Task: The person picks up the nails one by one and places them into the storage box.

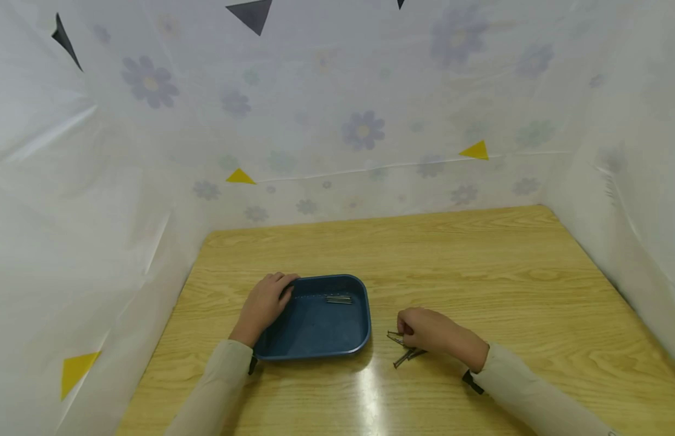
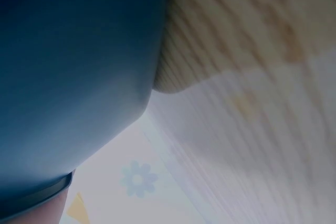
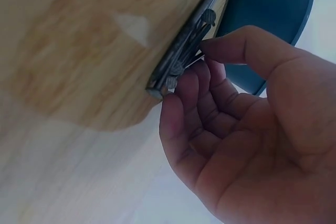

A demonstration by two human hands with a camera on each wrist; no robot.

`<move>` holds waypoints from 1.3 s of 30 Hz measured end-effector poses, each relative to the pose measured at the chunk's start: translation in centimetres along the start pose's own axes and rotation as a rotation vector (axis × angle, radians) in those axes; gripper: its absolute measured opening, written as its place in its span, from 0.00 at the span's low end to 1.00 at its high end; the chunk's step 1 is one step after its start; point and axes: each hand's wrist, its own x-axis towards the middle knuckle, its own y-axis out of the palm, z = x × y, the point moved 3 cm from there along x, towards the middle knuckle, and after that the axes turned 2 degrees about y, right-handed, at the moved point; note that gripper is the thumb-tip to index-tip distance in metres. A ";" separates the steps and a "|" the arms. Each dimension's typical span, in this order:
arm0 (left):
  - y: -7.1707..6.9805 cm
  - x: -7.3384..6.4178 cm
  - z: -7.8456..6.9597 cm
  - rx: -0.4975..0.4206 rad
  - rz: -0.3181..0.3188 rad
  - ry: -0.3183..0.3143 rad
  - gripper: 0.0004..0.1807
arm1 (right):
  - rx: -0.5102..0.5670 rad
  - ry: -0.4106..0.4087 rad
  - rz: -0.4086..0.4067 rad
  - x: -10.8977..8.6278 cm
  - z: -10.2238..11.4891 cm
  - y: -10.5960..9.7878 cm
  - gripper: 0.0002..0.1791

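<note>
My left hand [image 1: 265, 306] grips the back left corner of a blue rectangular tray [image 1: 315, 354], fingers over its rim. Several nails [image 1: 339, 299] lie side by side inside the tray, near its back right. In the left wrist view the tray's outer wall [image 2: 79, 77] fills much of the picture. To the right of the tray, my right hand [image 1: 432, 330] is down at a small loose pile of metal nails [image 1: 402, 357] on the table. In the right wrist view its thumb and curled fingertips pinch a thin nail [image 3: 196, 59] beside the other nails [image 3: 184, 40].
The wood-grain table [image 1: 451, 260] runs back to a white, flower-printed sheet [image 1: 315, 121]. More white sheeting encloses the left and right sides. Yellow triangles [image 1: 475, 151] and dark ones [image 1: 252, 15] are stuck on the sheets.
</note>
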 end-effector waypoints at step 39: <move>0.0 0.0 0.0 0.002 -0.033 0.017 0.18 | 0.018 -0.176 -0.178 3.9 6.2 -2.7 0.04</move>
